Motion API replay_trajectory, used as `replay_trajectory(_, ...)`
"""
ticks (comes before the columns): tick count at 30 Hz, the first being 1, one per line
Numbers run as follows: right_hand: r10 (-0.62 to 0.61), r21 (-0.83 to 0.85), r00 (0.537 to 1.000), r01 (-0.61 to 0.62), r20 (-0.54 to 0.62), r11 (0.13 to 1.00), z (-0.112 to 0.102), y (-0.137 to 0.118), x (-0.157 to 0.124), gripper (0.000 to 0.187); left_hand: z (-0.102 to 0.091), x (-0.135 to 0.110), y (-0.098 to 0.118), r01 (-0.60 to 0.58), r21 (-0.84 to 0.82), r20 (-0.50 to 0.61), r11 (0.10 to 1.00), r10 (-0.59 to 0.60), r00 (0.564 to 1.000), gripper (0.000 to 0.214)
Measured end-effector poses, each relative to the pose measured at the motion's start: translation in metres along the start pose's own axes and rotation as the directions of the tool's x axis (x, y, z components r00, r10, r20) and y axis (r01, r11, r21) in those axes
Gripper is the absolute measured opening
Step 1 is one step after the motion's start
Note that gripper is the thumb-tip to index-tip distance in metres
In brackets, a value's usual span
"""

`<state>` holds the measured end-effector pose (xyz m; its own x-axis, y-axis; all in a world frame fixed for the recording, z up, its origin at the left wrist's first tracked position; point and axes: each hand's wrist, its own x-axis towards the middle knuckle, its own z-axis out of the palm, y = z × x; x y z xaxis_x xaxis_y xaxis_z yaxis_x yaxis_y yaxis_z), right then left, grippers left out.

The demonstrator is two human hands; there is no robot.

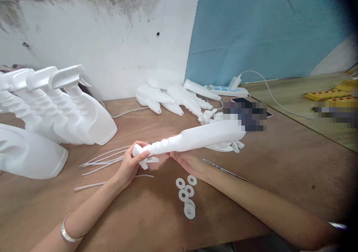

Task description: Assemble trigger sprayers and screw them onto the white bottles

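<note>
A white spray bottle (195, 137) lies tilted sideways in the air over the table, its base toward the right. My left hand (132, 162) is closed around the white trigger spray head (139, 155) at the bottle's neck. Beneath the ridged neck, my right hand (188, 162) supports the bottle, its fingers partly hidden behind it. Several thin white dip tubes (104, 162) lie by my left hand. Below my right hand are several flat white ring washers (184, 195). A pair of metal tweezers (223, 168) rests beside my right forearm.
Several assembled spray bottles (92, 114) stand at the left, with another bottle (30, 153) lying in front. Bottles without heads (167, 95) are piled at the back near loose spray heads (223, 146). A power strip (226, 90) and a phone (243, 102) sit behind, with a white cable.
</note>
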<state>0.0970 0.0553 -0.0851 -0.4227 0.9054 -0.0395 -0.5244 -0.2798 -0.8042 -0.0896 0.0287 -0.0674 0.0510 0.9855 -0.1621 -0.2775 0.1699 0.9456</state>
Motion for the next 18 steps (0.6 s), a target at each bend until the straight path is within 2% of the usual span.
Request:
replay_trajectory(5,0.032,0.0,0.999,-0.032,-0.014,0.999,0.0024,-0.0024,0.001,0.048,0.0008,0.0013,-0.0037,-0.051,0.021,-0.022,0.998,0.052,0.998,0.043)
replay_trajectory(11,0.03,0.003,1.0,-0.03,-0.009,1.0,0.0016,-0.0012,0.0016,0.041,0.0038,0.0008,-0.0061,-0.072,0.064,-0.054,0.995,0.076,0.996,0.046)
replay_trajectory(18,0.041,0.021,0.999,-0.041,-0.02,0.999,-0.0002,-0.0005,0.0015,0.049,-0.0002,-0.0003,-0.0029,-0.007,0.079,0.052,0.997,0.003,0.999,0.034)
